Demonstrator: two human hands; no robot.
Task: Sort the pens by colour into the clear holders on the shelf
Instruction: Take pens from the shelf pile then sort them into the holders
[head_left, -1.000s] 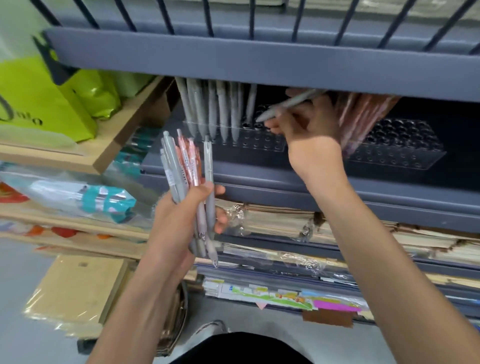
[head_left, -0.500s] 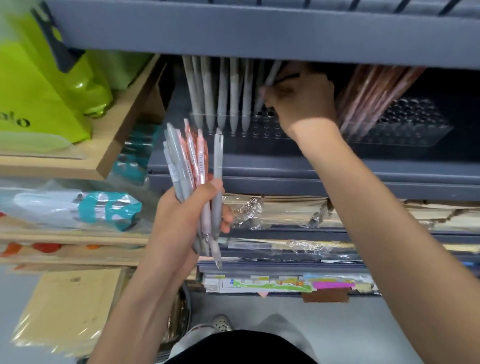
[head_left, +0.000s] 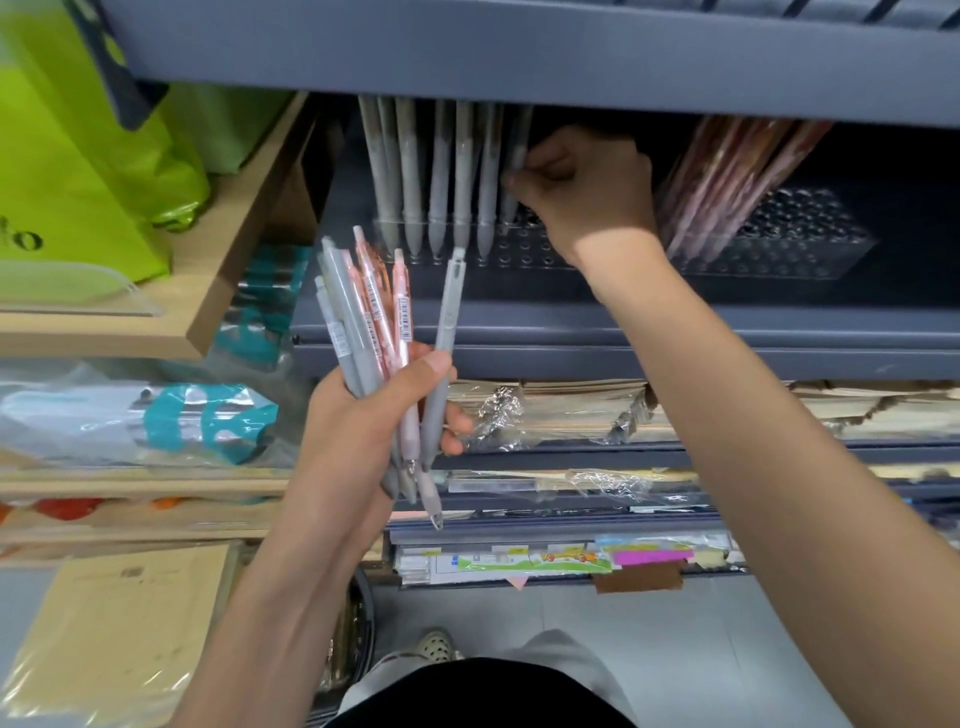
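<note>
Grey pen (head_left: 521, 137) now stands in holder (head_left: 524, 257), right hand (head_left: 587, 192) pinching; left hand (head_left: 363, 415) grips bundle (head_left: 371, 299).

The grey shelf (head_left: 519, 322) bears a left holder (head_left: 524, 255) with grey pens (head_left: 441, 171), a right holder (head_left: 800, 244) with pink pens (head_left: 727, 176).

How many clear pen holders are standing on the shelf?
2: the left holder with grey pens, partly behind the right hand, and the right holder with pink pens.
</note>
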